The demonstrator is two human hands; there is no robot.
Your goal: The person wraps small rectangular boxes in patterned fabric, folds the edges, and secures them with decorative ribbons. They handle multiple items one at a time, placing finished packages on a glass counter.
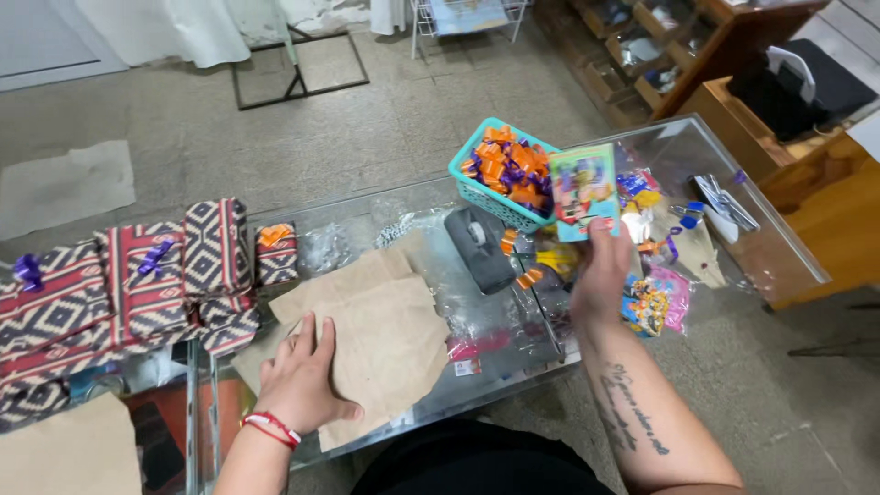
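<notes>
Nearest, the left hand [298, 376] lies flat, fingers spread, on brown paper sheets [380, 335] atop the glass counter [431, 215]. At far left, several patterned wrapped parcels [137, 284] with bows look finished. To the right, the right hand [598, 275] pinches a small colourful card pack [583, 191], unwrapped, before a teal basket [481, 188] of bows. The clutter beyond is probably trinkets; it is blurred.

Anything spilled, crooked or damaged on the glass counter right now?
Mostly tidy. A few orange bows lie loose on the glass, outside the teal basket that holds the rest. The brown paper under the left hand is creased and overhangs the counter's near edge. The right hand holds a colourful packet upright.
</notes>
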